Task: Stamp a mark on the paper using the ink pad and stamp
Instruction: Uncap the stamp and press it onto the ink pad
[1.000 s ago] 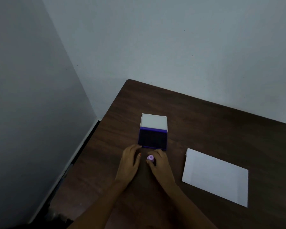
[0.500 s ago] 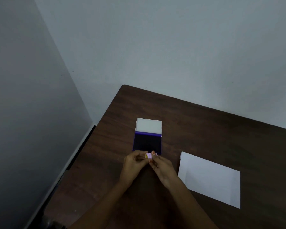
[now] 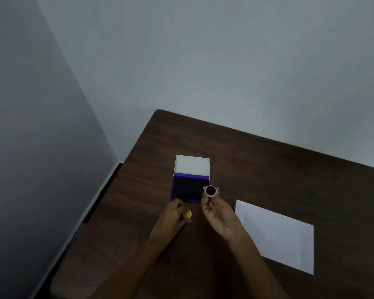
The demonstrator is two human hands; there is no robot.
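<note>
Head view: turn the stamp [image 3: 210, 190] pinched in the right hand [image 3: 219, 216] face down, press squarely on the open ink pad [image 3: 189, 188] just beside it, keeping the left hand [image 3: 173, 219], closed on the yellow cap [image 3: 187, 214], clear; paper [image 3: 276, 236] waiting at right.

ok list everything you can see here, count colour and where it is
table: 1, dark brown wood, set into the corner of the room
walls: 2, pale grey, behind and to the left of the table
ink pad: 1, purple case with dark pad, white lid open at the far side, on the table ahead of the hands
paper: 1, white, on the table to the right
stamp: 1, purple rim with dark face, face turned up toward the camera
yellow cap: 1, yellow, near the ink pad's near edge
left hand: 1, holding the yellow cap
right hand: 1, holding the stamp
</note>
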